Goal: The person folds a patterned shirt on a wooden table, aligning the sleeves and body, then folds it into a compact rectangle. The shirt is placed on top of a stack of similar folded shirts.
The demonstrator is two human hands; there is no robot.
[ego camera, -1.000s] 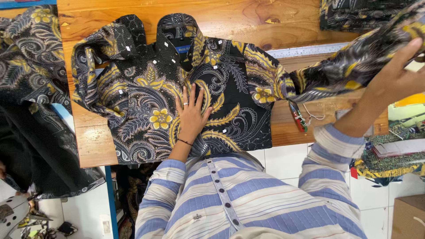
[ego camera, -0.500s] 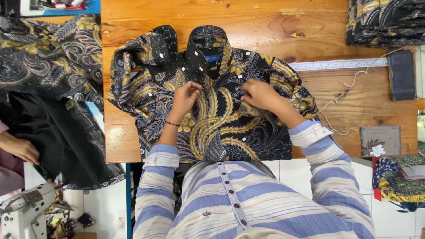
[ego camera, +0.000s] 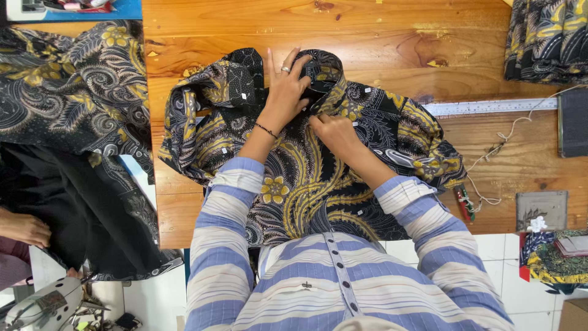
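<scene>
Two hands: left hand [ego camera: 285, 92] flat on collar [ego camera: 318, 67], right hand [ego camera: 331, 130] pinching placket.
Shirt [ego camera: 306, 178]: sleeves folded in, body unfolded on bench [ego camera: 380, 37].

The shirt [ego camera: 306, 178] is soft printed cloth, matt black with gold and grey leaf patterning, lying in gentle creases. Under the shirt, the tabletop [ego camera: 380, 37] is varnished wood, smooth and slightly glossy, with knots and visible grain. Right of the shirt lies a ruler [ego camera: 490, 106] of dull silvery metal.
</scene>
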